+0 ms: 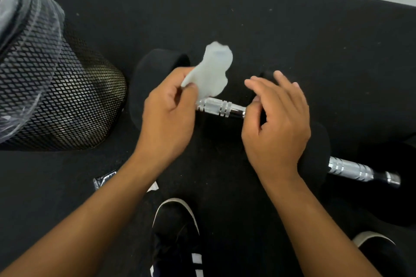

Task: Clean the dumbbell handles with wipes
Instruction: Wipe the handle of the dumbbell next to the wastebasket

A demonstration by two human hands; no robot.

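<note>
Your left hand (167, 117) pinches a wipe (210, 69) above the dumbbell handle (221, 109); at 3 o'clock, your right hand's (278, 123) fingers hang relaxed, holding nothing.

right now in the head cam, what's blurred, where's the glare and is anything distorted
Head view: motion blur smears the wipe pinched in the left hand and the right hand fingertips; bright glare sits on both chrome dumbbell handles; wide-angle distortion bends the mesh bin and the floor edge; the black dumbbell heads merge into the dark mat.
</note>
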